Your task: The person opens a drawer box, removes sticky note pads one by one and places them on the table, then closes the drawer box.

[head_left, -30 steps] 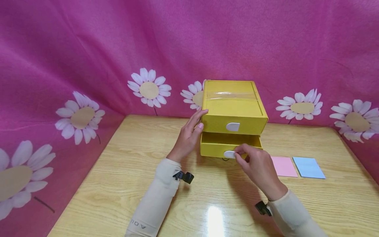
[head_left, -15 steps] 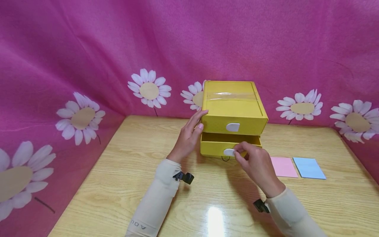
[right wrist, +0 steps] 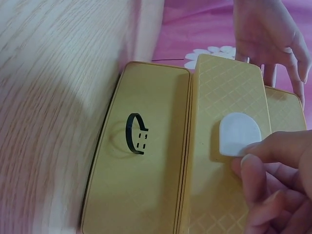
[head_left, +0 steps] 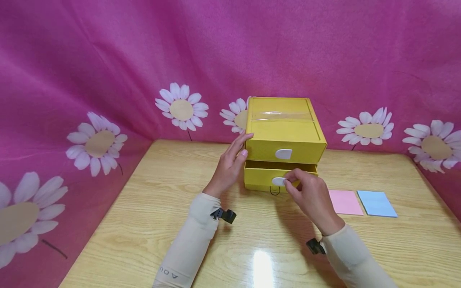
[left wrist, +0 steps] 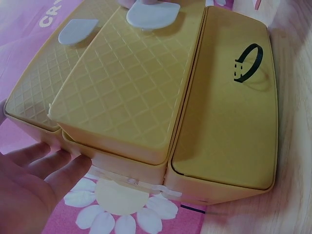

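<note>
A yellow drawer box (head_left: pixel 281 130) stands at the back of the table. Its middle drawer (head_left: pixel 258 178) sticks out part of the way, with a dark gap above its front. Thumb and fingers of my right hand (head_left: pixel 312 197) pinch the white tab handle (right wrist: pixel 239 134) on that drawer. My left hand (head_left: pixel 226 167) rests against the left side of the box, its fingers extended along the wall. Above, the top drawer (left wrist: pixel 46 90) is pushed in and has a white tab of its own. The bottom drawer (right wrist: pixel 146 180) bears a black loop pull (left wrist: pixel 251 63).
Pink sticky notes (head_left: pixel 346 202) and blue sticky notes (head_left: pixel 377 203) lie on the wooden table (head_left: pixel 162 180), right of the box. A pink cloth (head_left: pixel 288 48) with daisies hangs close behind and along the sides. Clear tape (head_left: pixel 281 116) crosses the box's top.
The middle drawer has slid inward a little with my right hand on its tab, so its gap has narrowed and more of the black loop shows. My left hand has stayed put.
</note>
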A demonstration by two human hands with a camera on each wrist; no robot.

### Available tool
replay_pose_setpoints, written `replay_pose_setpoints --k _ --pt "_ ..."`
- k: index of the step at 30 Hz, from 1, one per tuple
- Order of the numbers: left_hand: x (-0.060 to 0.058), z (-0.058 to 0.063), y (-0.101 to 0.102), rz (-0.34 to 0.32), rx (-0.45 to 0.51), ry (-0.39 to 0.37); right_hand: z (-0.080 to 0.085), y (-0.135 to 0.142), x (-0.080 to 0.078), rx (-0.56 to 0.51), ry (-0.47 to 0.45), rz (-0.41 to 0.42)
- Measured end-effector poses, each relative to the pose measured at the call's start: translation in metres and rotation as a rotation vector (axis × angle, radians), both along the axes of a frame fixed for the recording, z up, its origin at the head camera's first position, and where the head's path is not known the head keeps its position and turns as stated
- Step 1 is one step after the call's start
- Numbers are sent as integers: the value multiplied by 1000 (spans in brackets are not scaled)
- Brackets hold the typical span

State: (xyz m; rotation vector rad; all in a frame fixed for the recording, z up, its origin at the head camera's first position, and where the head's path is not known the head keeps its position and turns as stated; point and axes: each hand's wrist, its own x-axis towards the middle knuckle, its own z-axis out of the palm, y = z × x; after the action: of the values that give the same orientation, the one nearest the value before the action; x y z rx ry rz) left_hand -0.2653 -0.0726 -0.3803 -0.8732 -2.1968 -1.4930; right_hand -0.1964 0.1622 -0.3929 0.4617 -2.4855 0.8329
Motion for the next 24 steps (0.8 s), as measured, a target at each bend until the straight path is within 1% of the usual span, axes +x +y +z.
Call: replay_pose_setpoints --k 12,24 --pt "-1 -1 0 -2 6 11 -2 2 -6 -1 21 10" --pt "-1 -2 0 7 -3 4 -3 3 -11 -5 24 11"
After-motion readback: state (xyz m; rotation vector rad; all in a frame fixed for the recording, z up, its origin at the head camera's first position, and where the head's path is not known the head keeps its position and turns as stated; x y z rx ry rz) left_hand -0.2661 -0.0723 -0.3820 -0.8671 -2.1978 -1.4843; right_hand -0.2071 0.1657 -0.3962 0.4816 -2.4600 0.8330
